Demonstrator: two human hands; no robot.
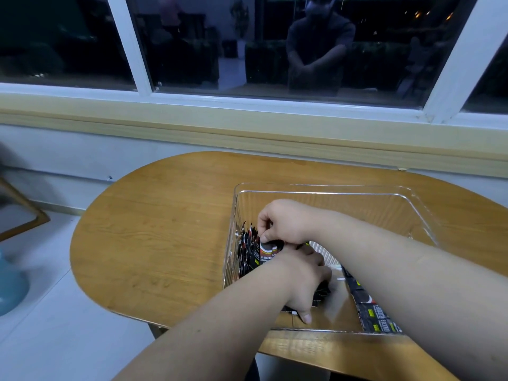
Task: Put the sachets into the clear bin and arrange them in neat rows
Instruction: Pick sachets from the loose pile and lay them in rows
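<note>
A single view is recorded, taken from a wide-angle camera worn on the head. It is directed forward and down across the table (165,229) towards the window (192,37), which is taken in along the upper part of the frame. The clear bin (316,188) is held at close range, low and right of centre. Both forearms are seen entering from the lower edge, crossed, with the left hand (302,281) and right hand (286,224) near the middle. The floor (68,339) is taken in at lower left.

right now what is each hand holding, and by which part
The right hand pinches a black sachet by its top edge. The left hand rests on flat sachets; whether it grips one cannot be told.
</note>
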